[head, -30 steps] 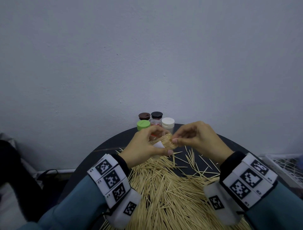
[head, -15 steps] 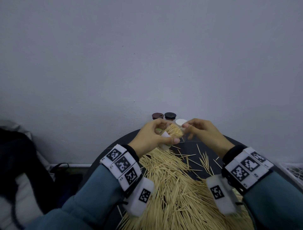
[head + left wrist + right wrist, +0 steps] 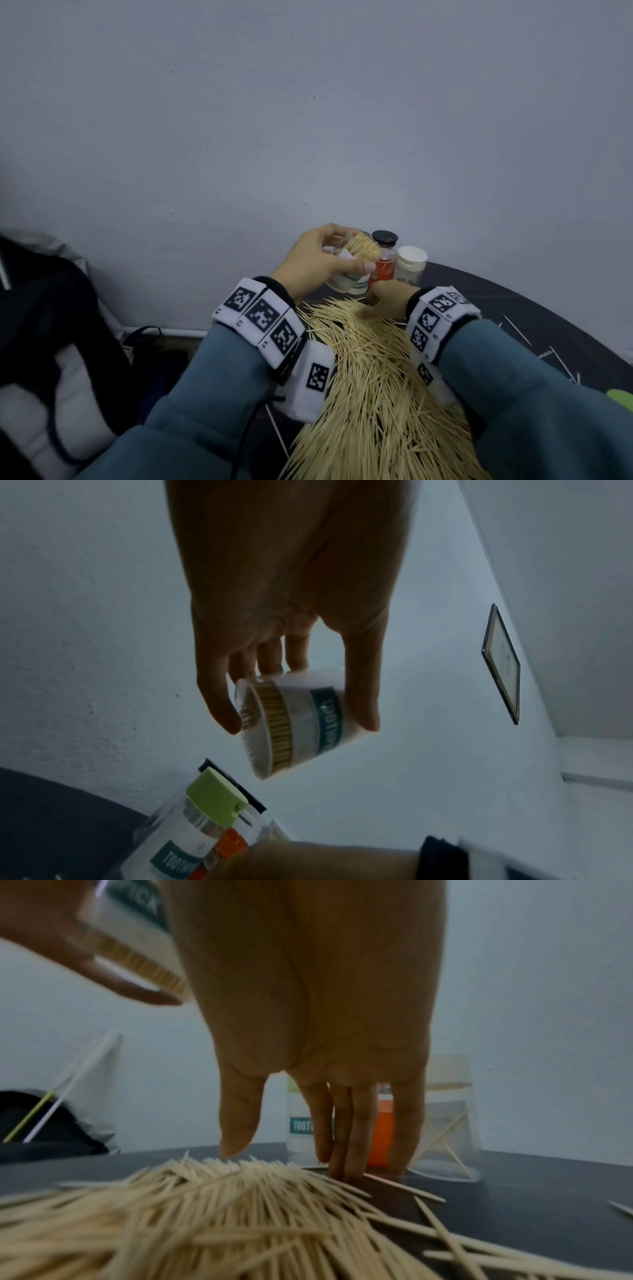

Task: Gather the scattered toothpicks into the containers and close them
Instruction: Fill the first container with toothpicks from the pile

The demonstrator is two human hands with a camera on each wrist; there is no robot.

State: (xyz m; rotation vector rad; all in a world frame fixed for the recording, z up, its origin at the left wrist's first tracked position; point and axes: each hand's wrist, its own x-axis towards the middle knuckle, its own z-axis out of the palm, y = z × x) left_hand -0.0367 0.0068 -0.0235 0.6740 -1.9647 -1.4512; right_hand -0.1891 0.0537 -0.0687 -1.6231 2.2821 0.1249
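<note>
Bag: dark bag (image 3: 44, 329) with a pale panel at the far left, blurred and cut by the frame edge.
Left hand: left hand (image 3: 310, 262) raised above the table, thumb on one side and fingers (image 3: 219, 712) curled round the other side of a clear jar (image 3: 349, 274).
Held jar: tilted, mouth open, packed with toothpicks whose tips show at the top; teal label reads "TOOTHP…", the rest hidden by the thumb. In the right wrist view only a blurred corner of it shows.
Pile: loose toothpicks (image 3: 373, 383) heaped on the dark round table (image 3: 534, 308), between the two forearms; the near end runs out of frame.
Right hand: right hand (image 3: 388, 301) low at the far edge of the pile, fingers (image 3: 352, 1134) straight and close together, tips touching the table, thumb held apart. Nothing held.
Standing jars: green-lidded jar (image 3: 209, 815), black-lidded jar (image 3: 385, 250) with a red label, white-lidded jar (image 3: 411, 263), grouped against the wall behind the hands; partly hidden by both hands. The white-lidded one holds a few crossed toothpicks.
Strays: single toothpicks (image 3: 517, 330) lie right of the right sleeve.
Green shape: green object (image 3: 621, 399) at the right edge, cut off, unidentifiable.
</note>
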